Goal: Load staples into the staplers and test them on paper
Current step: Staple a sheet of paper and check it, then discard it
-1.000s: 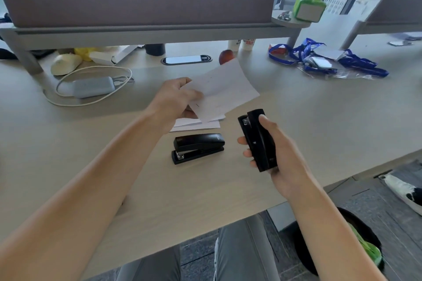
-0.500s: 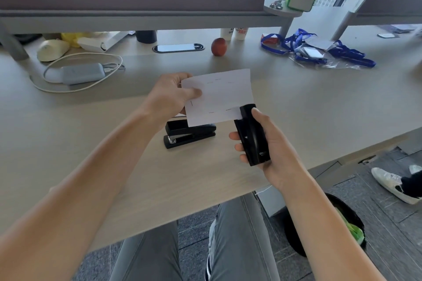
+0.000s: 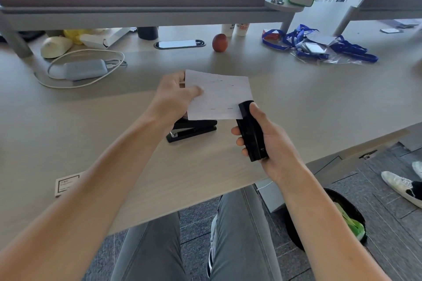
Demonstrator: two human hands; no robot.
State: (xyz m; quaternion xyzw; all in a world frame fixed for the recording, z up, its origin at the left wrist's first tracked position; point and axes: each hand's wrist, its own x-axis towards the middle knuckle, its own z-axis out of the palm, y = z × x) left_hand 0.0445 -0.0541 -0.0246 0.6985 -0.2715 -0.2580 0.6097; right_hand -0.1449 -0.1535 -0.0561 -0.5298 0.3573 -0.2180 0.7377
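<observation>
My left hand [image 3: 172, 100] pinches the left edge of a white paper sheet [image 3: 219, 95], held above the desk. Several staple marks show on it. My right hand [image 3: 271, 143] grips a black stapler [image 3: 251, 131], thumb on top, its front end over the sheet's lower right corner. A second black stapler [image 3: 193, 129] lies on the desk under the paper, partly hidden by the sheet and my left wrist. A small staple box [image 3: 67, 183] sits at the near left, partly behind my left forearm.
The light wooden desk [image 3: 319, 107] carries a grey power pack with white cable [image 3: 85, 70], an apple [image 3: 220, 43], blue lanyards [image 3: 319, 45] and a partition at the back. A bin [image 3: 331, 223] and someone's shoe [image 3: 399, 185] are on the floor at right.
The paper was lifted off the desk and brought to the held stapler, whose front end now sits over the sheet's lower right corner. The view tilted downward.
</observation>
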